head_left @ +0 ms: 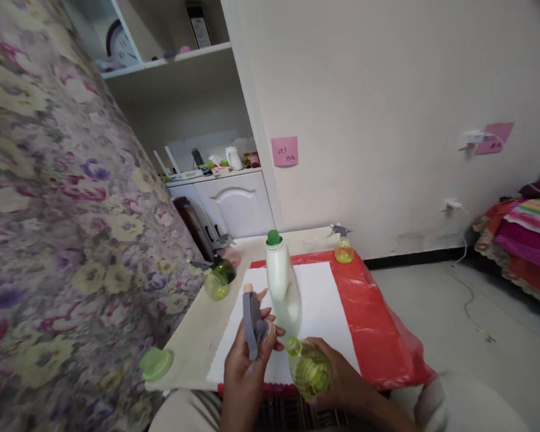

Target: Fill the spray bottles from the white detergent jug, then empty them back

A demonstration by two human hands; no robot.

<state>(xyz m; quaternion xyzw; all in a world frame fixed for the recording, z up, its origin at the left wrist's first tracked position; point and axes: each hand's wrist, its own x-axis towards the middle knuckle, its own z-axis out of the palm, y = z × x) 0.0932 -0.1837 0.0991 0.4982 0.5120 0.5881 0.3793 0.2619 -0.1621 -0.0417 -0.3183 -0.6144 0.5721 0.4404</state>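
My left hand [252, 348] is closed around a grey trigger spray head [251, 324] with a pale pink nozzle. In my right hand [337, 372] is a clear yellow-green ribbed bottle [309, 367], tilted, its open neck facing the spray head; the two are apart. Just beyond my hands stands a tall pale green detergent bottle [281, 282] with a dark green spout at its top. It rests on a white sheet [317, 294] laid over red plastic [364, 318].
A light green cap [156, 363] lies at the table's left corner. Spray bottles [216, 283] stand on the left side, and another small spray bottle [343, 247] is at the back right. A floral curtain [72, 240] hangs on the left, near shelves [216, 174].
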